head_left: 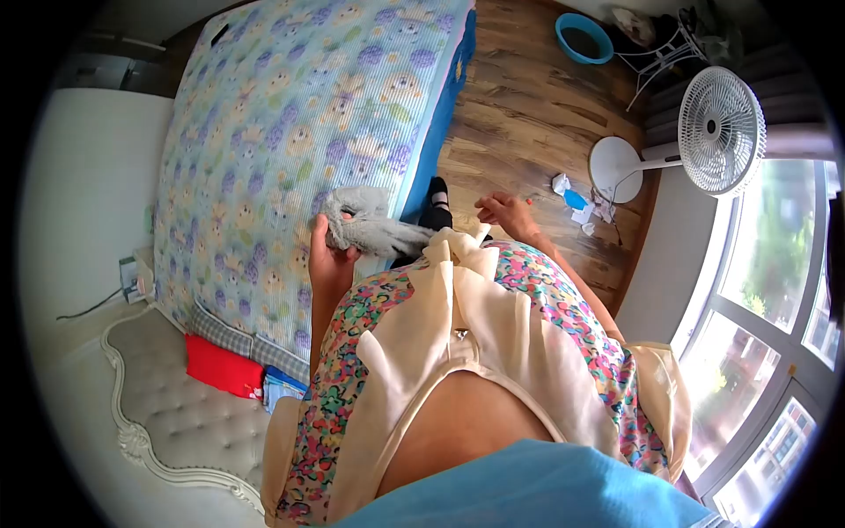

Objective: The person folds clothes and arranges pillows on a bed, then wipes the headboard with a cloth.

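My left hand [331, 257] is closed on a grey fluffy cloth [365, 211], at the side of the bed. Part of the cloth hangs over the bed's edge towards my body, and its lower end is partly hidden by my clothing. My right hand [506, 216] is in front of my body over the wooden floor, its fingers loosely bent and apart, with nothing visible in them. Between the hands lies the cream ruffled collar [458, 264] of my colourful patterned top.
The bed [290, 114] with a patterned mat is on the left, a dark phone-like object [220, 34] at its far end. A tufted headboard [194, 418] and red cloth [224, 366] are lower left. On the right stand a white fan [722, 132], scattered litter [576, 202] and a blue basin [584, 40].
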The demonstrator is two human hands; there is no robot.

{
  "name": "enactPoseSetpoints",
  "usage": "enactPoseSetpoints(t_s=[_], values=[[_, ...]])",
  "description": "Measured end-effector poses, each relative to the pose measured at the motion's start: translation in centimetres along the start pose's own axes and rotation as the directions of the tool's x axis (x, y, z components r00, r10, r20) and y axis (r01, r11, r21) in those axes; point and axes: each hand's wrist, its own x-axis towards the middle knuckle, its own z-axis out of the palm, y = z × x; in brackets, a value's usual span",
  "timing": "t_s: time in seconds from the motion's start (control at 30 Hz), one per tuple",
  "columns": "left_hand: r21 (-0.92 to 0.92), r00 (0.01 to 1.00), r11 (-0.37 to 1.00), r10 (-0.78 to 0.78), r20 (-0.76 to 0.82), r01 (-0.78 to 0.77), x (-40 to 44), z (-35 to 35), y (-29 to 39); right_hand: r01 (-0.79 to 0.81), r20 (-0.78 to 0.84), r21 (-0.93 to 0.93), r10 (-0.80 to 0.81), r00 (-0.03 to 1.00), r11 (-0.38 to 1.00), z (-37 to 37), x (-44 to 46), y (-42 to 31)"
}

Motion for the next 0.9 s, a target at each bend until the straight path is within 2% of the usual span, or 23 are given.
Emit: enactPoseSetpoints(t_s=[0.07,0.17,0.23,0.27,0.3,0.33,0.4,0.43,0.47,0.53,0.57,0.6,0.63,0.67,0.77,0.9], values=[[0.061,0.995,0.997,-0.035,-0.092,0.041,3.5,1.5,1.3,0.007,-0.07,-0.026,-0.009,0.998,1.0,-0.6,2.0,-2.7],[0.031,0.997,0.997,-0.072,0.007,0.072,9.1,3.4,3.2,0.049,-0.158,-0.091,-0.063,0.985,0.995,-3.2,4.6,-8.6],[0.049,0.991,0.991,-0.123,0.044,0.121,11.7,4.4,4.7,0.217,-0.217,-0.018,-0.215,0.952,0.976,-5.7,5.4,-10.9],[0.064,0.983,0.985,-0.166,0.084,0.16,14.0,4.7,5.4,0.212,-0.222,-0.021,-0.211,0.952,0.977,-5.9,5.9,-12.7],[0.08,0.971,0.978,-0.2,0.131,0.191,16.0,5.7,6.1,0.376,-0.286,0.022,-0.354,0.89,0.927,-6.5,5.9,-15.2],[0.082,0.972,0.976,-0.208,0.113,0.199,17.6,6.8,6.5,0.527,-0.355,0.059,-0.476,0.805,0.848,-7.1,5.9,-17.7],[0.089,0.973,0.983,-0.173,0.152,0.161,20.8,9.8,7.3,0.605,-0.415,0.104,-0.518,0.748,0.79,-8.7,4.6,-23.0],[0.095,0.972,0.988,-0.135,0.191,0.118,22.0,11.1,8.0,0.659,-0.473,0.028,-0.571,0.671,0.751,-9.4,3.5,-25.8],[0.103,0.975,0.983,-0.164,0.151,0.15,22.0,12.8,9.1,0.732,-0.549,0.037,-0.598,0.584,0.681,-9.6,1.3,-28.6],[0.139,0.968,0.975,-0.193,0.162,0.171,24.4,16.7,11.0,0.873,-0.568,-0.086,-0.744,0.353,0.48,-12.1,-0.3,-33.0],[0.134,0.968,0.979,-0.174,0.178,0.152,25.6,18.5,11.1,0.9,-0.613,-0.172,-0.759,0.22,0.4,-13.0,-1.5,-34.9],[0.14,0.968,0.979,-0.17,0.184,0.146,27.0,19.8,11.3,0.893,-0.59,-0.307,-0.802,0.094,0.33,-14.4,-2.7,-36.9],[0.154,0.964,0.976,-0.183,0.192,0.154,28.2,21.0,11.5,0.972,-0.575,-0.205,-0.817,-0.028,0.111,-16.6,-3.7,-37.7],[0.188,0.954,0.97,-0.194,0.23,0.152,29.3,22.1,11.7,0.968,-0.55,-0.249,-0.828,-0.108,0.04,-18.1,-4.4,-38.9],[0.213,0.941,0.958,-0.241,0.239,0.192,33.6,25.9,13.4,0.93,-0.412,-0.366,-0.888,-0.202,-0.042,-21.4,-4.8,-44.4],[0.233,0.922,0.939,-0.308,0.236,0.254,38.7,30.3,11.9,0.884,-0.25,-0.451,-0.935,-0.253,-0.119,-25.4,-3.6,-49.7]])
